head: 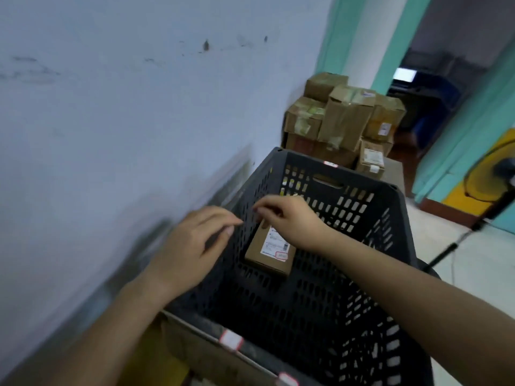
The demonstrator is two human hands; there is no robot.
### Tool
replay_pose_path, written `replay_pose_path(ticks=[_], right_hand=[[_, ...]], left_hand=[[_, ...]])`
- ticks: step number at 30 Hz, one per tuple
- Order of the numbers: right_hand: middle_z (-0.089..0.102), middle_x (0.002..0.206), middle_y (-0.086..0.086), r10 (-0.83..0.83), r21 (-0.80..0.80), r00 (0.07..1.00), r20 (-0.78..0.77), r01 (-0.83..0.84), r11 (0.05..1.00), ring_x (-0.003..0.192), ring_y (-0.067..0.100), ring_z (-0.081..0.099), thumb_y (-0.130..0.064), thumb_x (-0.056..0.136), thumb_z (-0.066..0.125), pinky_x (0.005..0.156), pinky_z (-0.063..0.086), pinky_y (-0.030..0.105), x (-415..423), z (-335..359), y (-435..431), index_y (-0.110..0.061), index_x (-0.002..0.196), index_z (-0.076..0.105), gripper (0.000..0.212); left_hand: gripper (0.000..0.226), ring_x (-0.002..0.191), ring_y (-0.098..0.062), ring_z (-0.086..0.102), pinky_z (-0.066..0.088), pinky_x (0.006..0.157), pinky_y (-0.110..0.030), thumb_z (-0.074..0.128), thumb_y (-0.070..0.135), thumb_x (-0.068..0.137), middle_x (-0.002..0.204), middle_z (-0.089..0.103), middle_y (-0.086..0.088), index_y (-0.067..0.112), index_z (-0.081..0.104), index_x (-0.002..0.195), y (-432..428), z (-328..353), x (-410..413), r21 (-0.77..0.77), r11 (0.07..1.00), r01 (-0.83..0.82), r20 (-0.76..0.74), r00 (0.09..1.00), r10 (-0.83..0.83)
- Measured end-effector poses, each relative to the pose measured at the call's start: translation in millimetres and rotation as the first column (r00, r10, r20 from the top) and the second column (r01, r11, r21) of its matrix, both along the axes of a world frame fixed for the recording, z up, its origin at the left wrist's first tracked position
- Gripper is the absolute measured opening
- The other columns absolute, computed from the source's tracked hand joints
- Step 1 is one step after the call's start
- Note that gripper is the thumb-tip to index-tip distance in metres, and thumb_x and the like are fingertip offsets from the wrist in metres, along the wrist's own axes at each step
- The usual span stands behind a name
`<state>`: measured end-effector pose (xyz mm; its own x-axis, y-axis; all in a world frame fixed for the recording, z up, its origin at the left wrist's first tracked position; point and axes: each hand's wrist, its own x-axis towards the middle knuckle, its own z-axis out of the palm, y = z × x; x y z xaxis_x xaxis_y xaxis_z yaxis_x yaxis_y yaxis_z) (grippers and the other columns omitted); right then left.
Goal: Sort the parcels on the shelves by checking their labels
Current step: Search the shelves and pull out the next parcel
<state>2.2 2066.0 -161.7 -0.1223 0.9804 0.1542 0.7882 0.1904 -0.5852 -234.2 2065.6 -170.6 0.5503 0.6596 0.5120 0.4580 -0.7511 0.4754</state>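
A small brown cardboard parcel (264,253) with a white label lies flat on the bottom of a black perforated plastic crate (328,288). My right hand (289,218) hovers just above the parcel's far end, fingers curled and apart, holding nothing. My left hand (192,246) is over the crate's left wall, fingers spread and empty. Both forearms reach in from the bottom of the view.
A stack of taped cardboard boxes (345,118) stands beyond the crate. A pale blue wall (111,107) runs close along the left. At the right are a tiled floor, a fan (493,179) on a stand and a doorway (434,87).
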Motion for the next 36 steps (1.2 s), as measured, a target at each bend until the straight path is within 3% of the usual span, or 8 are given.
replay_pose_path(ticks=[3,5,9,13,18,25,30,36], right_hand=[[0.074,0.087,0.001,0.126,0.141,0.925,-0.358,-0.080,0.987,0.072,0.016,0.072,-0.015,0.103,0.055,0.070,0.058,0.029,-26.4,26.7,-34.6,-0.012,0.111,0.070,0.018],[0.073,0.087,0.005,0.259,0.160,0.839,-0.478,-0.206,0.965,0.068,0.023,0.071,-0.012,0.103,0.053,0.068,0.057,0.038,-45.6,33.5,-50.2,-0.011,0.110,0.068,0.017],[0.069,0.086,0.005,0.504,0.187,0.652,-0.567,-0.494,0.849,0.065,0.026,0.068,-0.011,0.104,0.049,0.066,0.057,0.043,-96.6,44.5,-87.8,-0.010,0.107,0.066,0.017],[0.071,0.083,0.004,0.743,0.213,0.406,-0.532,-0.785,0.581,0.068,0.019,0.067,-0.009,0.105,0.049,0.067,0.059,0.038,-169.6,70.4,-158.8,-0.011,0.108,0.067,0.018],[0.072,0.078,0.002,0.883,0.221,0.103,-0.458,-0.949,0.225,0.062,0.019,0.068,-0.009,0.103,0.051,0.065,0.058,0.044,-265.1,72.0,-274.7,-0.012,0.105,0.067,0.016],[0.071,0.080,0.003,0.795,0.184,-0.270,-0.544,-0.962,-0.201,0.063,0.021,0.068,-0.008,0.104,0.050,0.065,0.059,0.041,-340.3,55.5,-473.7,-0.009,0.107,0.067,0.018],[0.069,0.082,0.007,0.547,0.233,-0.416,-0.726,-0.898,-0.372,0.063,0.023,0.065,0.000,0.101,0.050,0.060,0.052,0.030,-364.5,51.8,-641.2,-0.015,0.105,0.065,0.021],[0.067,0.082,0.004,0.301,0.254,-0.560,-0.772,-0.706,-0.661,0.067,0.023,0.065,-0.002,0.102,0.051,0.061,0.053,0.029,-357.9,61.6,-837.0,-0.020,0.101,0.063,0.022]], left_hand=[[0.019,0.104,-0.006,0.064,0.045,0.094,-0.015,0.057,0.013,0.101,0.109,0.069,0.007,0.017,0.073,0.110,-34.0,19.9,-7.7,0.034,0.984,-0.173,0.156,0.974,0.166],[0.017,0.102,-0.004,0.066,0.046,0.091,-0.012,0.058,0.011,0.101,0.105,0.071,0.009,0.016,0.072,0.109,-74.7,26.0,-14.2,-0.090,0.938,-0.334,0.306,0.887,0.345],[0.022,0.091,-0.014,0.072,0.057,0.083,-0.020,0.055,0.002,0.099,0.094,0.074,0.002,0.017,0.070,0.105,-173.6,8.2,-36.5,-0.388,0.736,-0.555,0.585,0.468,0.662],[0.023,0.081,-0.018,0.070,0.057,0.074,-0.018,0.054,-0.005,0.098,0.089,0.073,-0.006,0.011,0.070,0.103,-282.6,-0.9,-82.8,-0.526,0.469,-0.710,0.602,0.080,0.795],[0.024,0.076,-0.022,0.063,0.055,0.074,-0.027,0.052,-0.003,0.099,0.083,0.070,-0.006,0.013,0.070,0.102,-442.3,6.2,-118.6,-0.492,0.274,-0.827,0.702,-0.190,0.686],[0.025,0.074,-0.021,0.064,0.054,0.069,-0.023,0.052,-0.004,0.098,0.081,0.070,-0.007,0.012,0.071,0.099,-672.8,9.9,-100.0,-0.489,-0.078,-0.869,0.711,-0.449,0.541],[0.023,0.077,-0.022,0.064,0.055,0.072,-0.025,0.053,0.001,0.099,0.087,0.072,-0.008,0.015,0.072,0.100,-837.1,30.9,-66.8,-0.495,-0.334,-0.802,0.693,-0.596,0.404],[0.019,0.075,-0.020,0.064,0.055,0.073,-0.024,0.052,-0.004,0.099,0.084,0.071,-0.006,0.005,0.067,0.106,-988.4,62.2,2.1,-0.422,-0.624,-0.658,0.711,-0.667,0.223]])
